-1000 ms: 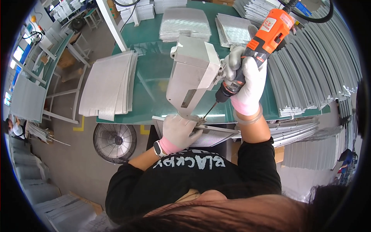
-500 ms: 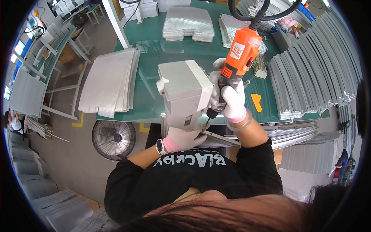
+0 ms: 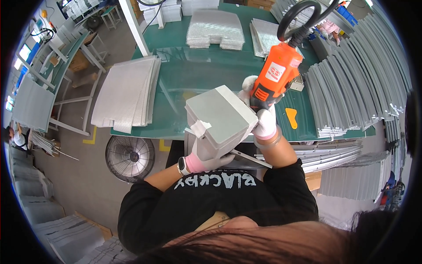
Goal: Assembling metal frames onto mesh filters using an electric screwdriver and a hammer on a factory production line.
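Note:
My right hand (image 3: 265, 123), in a white glove with a pink cuff, grips an orange electric screwdriver (image 3: 274, 72) with a black cable at its top. Its bit is hidden behind a pale grey box-shaped housing (image 3: 220, 112), which is tilted and carries a white tab on its left side. Below this, my left hand (image 3: 204, 163), gloved alike, holds the housing's lower end, its fingers partly hidden. A narrow metal bar (image 3: 250, 159) runs rightward from beside the left fingertips, close to the table's near edge.
On the green table (image 3: 176, 110), stacked silvery sheets (image 3: 125, 94) lie at left, with another stack (image 3: 215, 28) at the back. A yellow flat tool (image 3: 291, 118) is right of my hand. Rows of grey panels (image 3: 356, 83) fill the right side. A floor fan (image 3: 130, 158) stands at left.
The housing has turned and tilted, its top coming nearer and rightward, now covering the screwdriver's bit. The screwdriver has shifted slightly toward me; the left hand has barely moved.

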A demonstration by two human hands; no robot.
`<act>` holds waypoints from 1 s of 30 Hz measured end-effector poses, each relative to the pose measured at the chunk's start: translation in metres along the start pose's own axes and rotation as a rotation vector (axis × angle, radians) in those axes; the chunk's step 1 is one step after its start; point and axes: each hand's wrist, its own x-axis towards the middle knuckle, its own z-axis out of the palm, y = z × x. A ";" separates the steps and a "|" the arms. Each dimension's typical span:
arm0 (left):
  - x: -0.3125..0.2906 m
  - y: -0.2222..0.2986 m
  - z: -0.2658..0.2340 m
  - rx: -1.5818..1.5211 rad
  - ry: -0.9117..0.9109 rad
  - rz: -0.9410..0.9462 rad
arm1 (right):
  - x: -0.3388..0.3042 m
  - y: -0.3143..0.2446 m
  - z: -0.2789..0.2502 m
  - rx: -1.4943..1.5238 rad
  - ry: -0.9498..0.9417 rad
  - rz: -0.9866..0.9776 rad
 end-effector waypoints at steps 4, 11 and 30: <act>0.014 0.012 -0.020 0.060 0.258 0.021 | 0.022 -0.025 0.002 -0.068 0.030 -0.042; 0.050 -0.021 -0.051 0.259 0.150 -0.025 | 0.091 -0.113 -0.009 -0.291 0.082 -0.315; 0.208 -0.152 -0.156 0.158 -0.054 -0.572 | 0.062 -0.186 -0.048 -1.690 0.336 -0.736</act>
